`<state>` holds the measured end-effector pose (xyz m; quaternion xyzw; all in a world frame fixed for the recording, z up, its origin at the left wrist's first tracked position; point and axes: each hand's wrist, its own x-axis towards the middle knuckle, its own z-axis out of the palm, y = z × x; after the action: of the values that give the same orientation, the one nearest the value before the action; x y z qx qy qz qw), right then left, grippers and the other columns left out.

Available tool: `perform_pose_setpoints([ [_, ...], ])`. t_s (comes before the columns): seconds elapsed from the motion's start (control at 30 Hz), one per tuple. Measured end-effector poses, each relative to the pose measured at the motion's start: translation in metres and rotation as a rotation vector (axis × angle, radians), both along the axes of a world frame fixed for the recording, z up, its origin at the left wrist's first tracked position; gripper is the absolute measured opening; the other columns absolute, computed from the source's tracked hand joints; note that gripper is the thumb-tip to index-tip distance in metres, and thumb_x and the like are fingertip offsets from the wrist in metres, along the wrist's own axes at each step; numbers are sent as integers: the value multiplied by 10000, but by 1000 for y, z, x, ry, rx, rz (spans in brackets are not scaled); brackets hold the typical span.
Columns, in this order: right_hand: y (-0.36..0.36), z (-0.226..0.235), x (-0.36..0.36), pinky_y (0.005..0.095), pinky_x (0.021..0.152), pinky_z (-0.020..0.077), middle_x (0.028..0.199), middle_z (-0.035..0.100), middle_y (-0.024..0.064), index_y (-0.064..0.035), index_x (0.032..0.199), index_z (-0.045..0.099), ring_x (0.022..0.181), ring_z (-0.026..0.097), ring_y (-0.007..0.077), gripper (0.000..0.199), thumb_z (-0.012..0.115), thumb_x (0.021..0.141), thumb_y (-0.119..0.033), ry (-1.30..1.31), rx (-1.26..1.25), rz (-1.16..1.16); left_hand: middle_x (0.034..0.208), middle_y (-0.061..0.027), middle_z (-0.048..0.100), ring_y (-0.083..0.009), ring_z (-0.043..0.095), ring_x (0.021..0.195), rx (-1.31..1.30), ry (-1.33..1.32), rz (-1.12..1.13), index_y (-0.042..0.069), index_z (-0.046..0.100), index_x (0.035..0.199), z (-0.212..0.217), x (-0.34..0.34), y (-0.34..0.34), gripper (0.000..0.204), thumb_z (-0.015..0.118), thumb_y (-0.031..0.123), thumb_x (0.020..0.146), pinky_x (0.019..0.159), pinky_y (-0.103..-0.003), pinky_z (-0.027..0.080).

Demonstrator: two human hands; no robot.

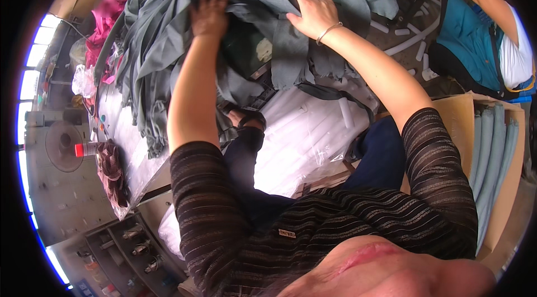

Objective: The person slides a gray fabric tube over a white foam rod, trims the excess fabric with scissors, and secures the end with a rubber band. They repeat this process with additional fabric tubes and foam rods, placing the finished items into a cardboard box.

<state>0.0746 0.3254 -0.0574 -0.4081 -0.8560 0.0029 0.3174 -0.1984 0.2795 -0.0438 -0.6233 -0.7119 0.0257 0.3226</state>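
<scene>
A large heap of dark grey-green cloth strips [154,45] fills the top of the view. Its loose ends hang down toward my lap. My left hand [211,16] rests on the heap with fingers spread, slightly smeared by motion. To its right, my right hand [317,14] lies against the same cloth, thumb and forefinger apart. A thin bracelet [329,33] circles my right wrist. Between my forearms, a dark gap in the cloth shows a small pale scrap [264,49].
Clear plastic wrapping [302,134] holds white tubes below the heap. A cardboard box [506,185] with grey-green rolls stands at right. White foam pieces [400,48] litter the floor near another person in teal [461,34]. At left are a fan [63,146] and a checked cloth [112,174].
</scene>
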Motion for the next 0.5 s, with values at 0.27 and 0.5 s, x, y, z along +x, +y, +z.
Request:
perform_pose_setpoints([
  [0.27,27,29,34,629,1036,169,1434,275,224,-209,1400,355,1338,216,423,1037,700,553,-696,35,52,-180,1534,11,162,-314,124,1411,-183,-209,491,347,188,1456,3,-71,34,649,479,350,876,1111,-504,213],
  [0.5,45,6,35,490,1025,265,1367,371,224,-174,1392,361,1285,325,399,1045,601,583,-790,-36,-226,-119,1429,-251,309,-403,282,1332,-10,-627,87,54,458,1323,47,-24,7,589,548,190,757,1096,-472,247],
])
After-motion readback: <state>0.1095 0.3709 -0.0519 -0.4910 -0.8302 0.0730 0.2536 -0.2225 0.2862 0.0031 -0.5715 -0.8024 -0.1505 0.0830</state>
